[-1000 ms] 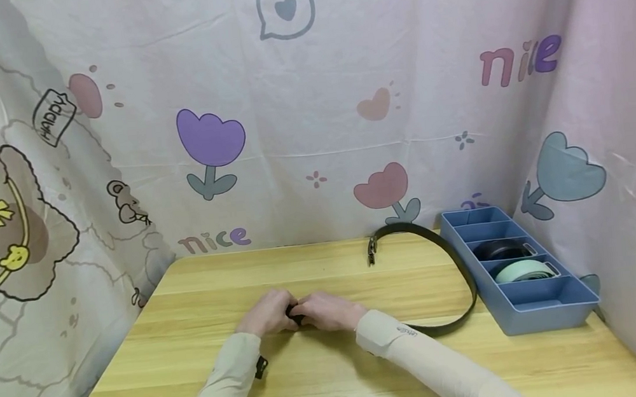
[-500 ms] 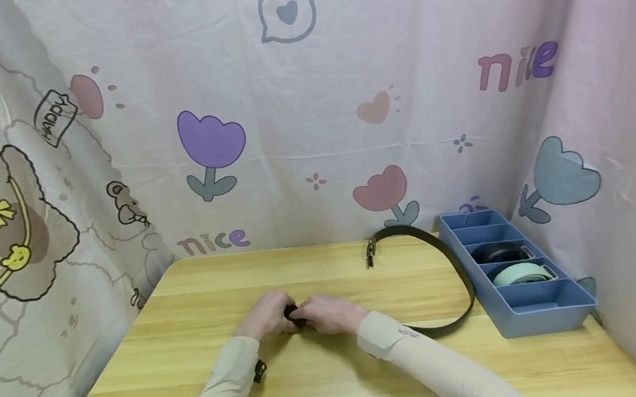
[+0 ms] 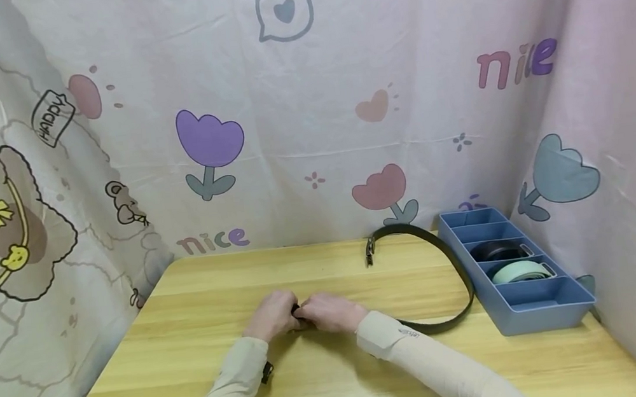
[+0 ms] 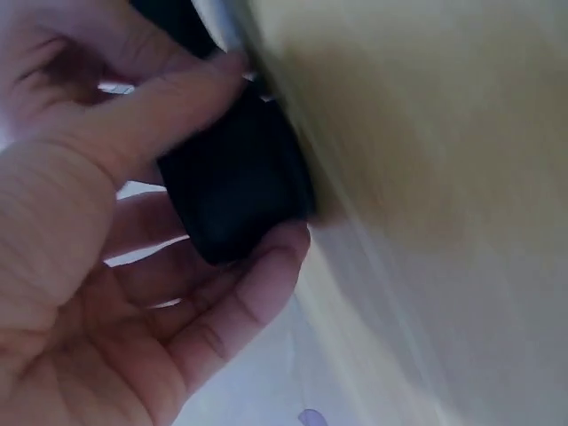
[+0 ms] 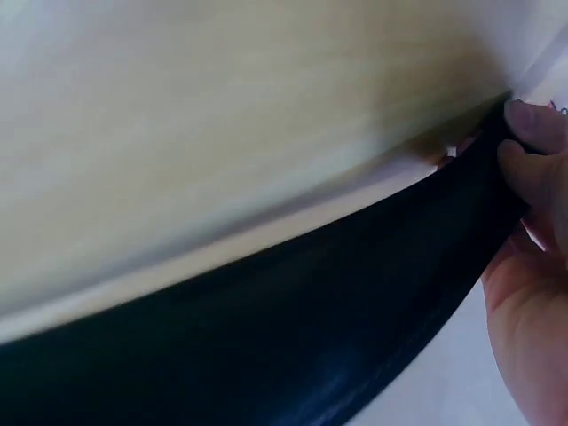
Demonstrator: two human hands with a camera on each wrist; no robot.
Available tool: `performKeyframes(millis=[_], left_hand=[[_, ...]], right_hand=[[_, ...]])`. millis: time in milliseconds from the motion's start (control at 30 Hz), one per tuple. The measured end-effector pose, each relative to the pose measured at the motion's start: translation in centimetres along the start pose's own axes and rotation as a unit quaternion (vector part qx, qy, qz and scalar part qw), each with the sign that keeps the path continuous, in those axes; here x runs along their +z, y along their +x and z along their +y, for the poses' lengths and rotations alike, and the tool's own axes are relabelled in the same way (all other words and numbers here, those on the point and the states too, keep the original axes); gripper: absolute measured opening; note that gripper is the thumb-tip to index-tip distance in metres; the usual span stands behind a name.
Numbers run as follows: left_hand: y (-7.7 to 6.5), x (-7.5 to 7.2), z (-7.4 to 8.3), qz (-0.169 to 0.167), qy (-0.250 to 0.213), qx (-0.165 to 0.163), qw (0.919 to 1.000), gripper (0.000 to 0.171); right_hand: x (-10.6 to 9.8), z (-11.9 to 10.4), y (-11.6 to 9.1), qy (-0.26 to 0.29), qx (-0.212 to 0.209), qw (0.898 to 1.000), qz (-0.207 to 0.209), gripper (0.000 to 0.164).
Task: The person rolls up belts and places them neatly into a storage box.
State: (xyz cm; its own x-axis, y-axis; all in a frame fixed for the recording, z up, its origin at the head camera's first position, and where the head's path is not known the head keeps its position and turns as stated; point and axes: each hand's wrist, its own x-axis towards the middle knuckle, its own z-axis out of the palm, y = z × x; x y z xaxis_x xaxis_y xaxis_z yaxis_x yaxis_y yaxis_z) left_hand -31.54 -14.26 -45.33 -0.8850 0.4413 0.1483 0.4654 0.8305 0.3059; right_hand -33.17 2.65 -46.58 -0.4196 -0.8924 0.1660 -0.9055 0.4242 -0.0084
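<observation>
A black belt (image 3: 456, 255) curves over the right part of the table, its metal buckle (image 3: 370, 252) at the back. It passes behind the right sleeve toward both hands. My left hand (image 3: 274, 316) holds a small dark coil of the belt (image 4: 235, 177) between thumb and fingers, edge close to the tabletop. My right hand (image 3: 329, 312) pinches the belt right beside the left fingers. In the right wrist view, the broad strap (image 5: 293, 311) sweeps from the lower left up to the right fingertips (image 5: 524, 169). The coil is mostly covered by the hands in the head view.
A blue compartment box (image 3: 513, 311) stands at the table's right side, close to the belt's curve. One compartment holds a coiled black belt (image 3: 495, 250), another a coiled mint-green belt (image 3: 520, 271). A printed curtain (image 3: 297, 98) hangs behind the wooden table (image 3: 199, 280).
The left hand has shifted slightly right and turned around the coil, now covering more of it. The right hand has stayed nearly in place, and the buckle end of the belt looks unmoved.
</observation>
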Motion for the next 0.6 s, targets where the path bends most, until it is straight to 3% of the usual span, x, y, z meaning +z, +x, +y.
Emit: performKeyframes(millis=[333, 600], left_hand=[[0.09, -0.34, -0.57, -0.031, -0.018, 0.059, 0.9976, 0.025], [-0.02, -0.25, -0.47, -0.038, -0.047, 0.009, 0.9981, 0.026]], right_hand=[[-0.22, 0.56, -0.11, 0.019, -0.018, 1.0, 0.0, 0.004], [-0.08, 0.22, 0.06, 0.008, 0.006, 1.0, -0.01, 0.008]])
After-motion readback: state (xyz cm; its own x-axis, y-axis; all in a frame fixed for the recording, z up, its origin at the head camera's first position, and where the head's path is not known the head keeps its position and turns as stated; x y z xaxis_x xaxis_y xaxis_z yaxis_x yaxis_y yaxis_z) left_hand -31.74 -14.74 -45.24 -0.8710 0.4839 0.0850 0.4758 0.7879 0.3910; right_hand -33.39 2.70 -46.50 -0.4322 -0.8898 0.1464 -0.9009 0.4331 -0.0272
